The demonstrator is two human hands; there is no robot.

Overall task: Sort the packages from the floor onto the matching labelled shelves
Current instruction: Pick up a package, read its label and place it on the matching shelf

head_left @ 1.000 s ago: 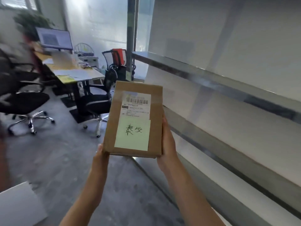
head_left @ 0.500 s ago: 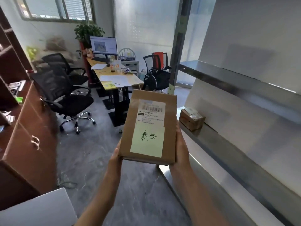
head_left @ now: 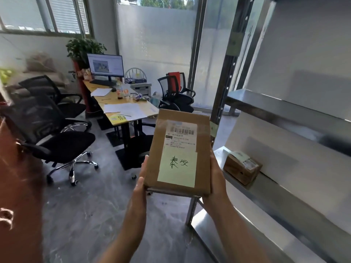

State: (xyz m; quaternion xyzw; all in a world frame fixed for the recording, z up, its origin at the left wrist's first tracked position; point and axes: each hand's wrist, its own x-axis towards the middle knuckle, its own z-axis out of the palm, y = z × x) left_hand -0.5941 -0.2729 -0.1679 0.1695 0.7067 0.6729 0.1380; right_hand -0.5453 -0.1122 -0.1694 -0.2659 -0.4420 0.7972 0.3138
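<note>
I hold a flat brown cardboard package (head_left: 161,149) upright in front of me, with a white barcode label and a pale green note with handwritten characters on its face. My left hand (head_left: 141,179) grips its lower left edge and my right hand (head_left: 216,179) grips its right edge. To the right stands a metal shelf rack (head_left: 284,188) with a small brown box (head_left: 241,168) on its middle shelf near the left end. A green label (head_left: 213,130) sticks to the rack's upright post just right of the package.
A desk (head_left: 117,103) with a monitor and papers stands ahead on the left. Black office chairs (head_left: 62,141) sit beside it, and another chair (head_left: 176,92) stands behind. A brown cabinet (head_left: 20,186) is close at the left. Grey floor (head_left: 91,205) lies below.
My view has swung left and upward, bringing the rack's left end, its post and the small box on the middle shelf closer. The package stays held in both hands.
</note>
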